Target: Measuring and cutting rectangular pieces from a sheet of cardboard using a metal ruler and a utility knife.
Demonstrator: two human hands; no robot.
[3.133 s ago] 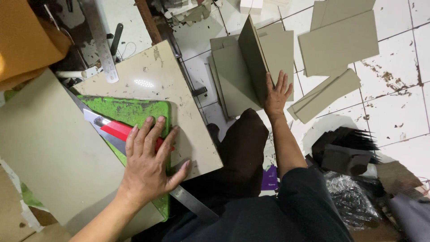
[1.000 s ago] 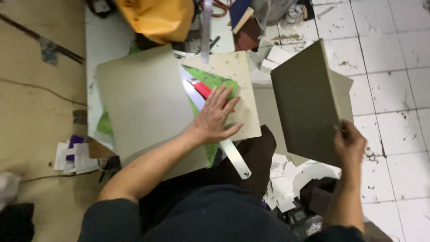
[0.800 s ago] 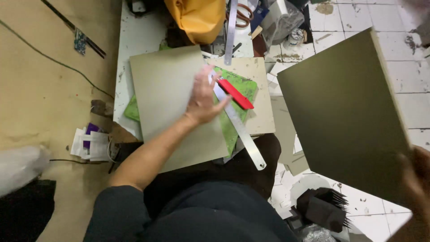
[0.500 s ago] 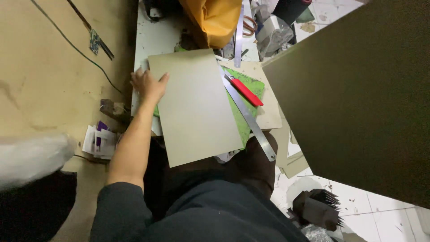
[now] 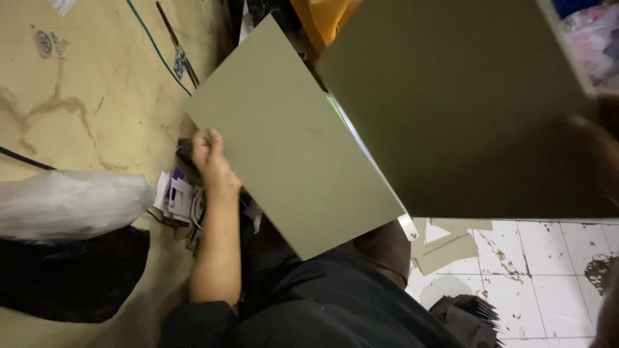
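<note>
- Gripping the left edge of a grey-green board [image 5: 290, 148], the left hand [image 5: 211, 161] is curling its fingers around it, lifting it tilted over the lap.
- Blurring at the far right, the right hand [image 5: 599, 154] is lying against a second, darker board [image 5: 451, 109]; its grip cannot be told.
- Lying just beside the left wrist are loose paper scraps [image 5: 175, 196]; a clear plastic bag [image 5: 71, 203] is sitting farther left.

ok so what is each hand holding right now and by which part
The left hand grips the lighter grey board at its left edge. The right hand, blurred, holds the darker board by its right edge.
</note>
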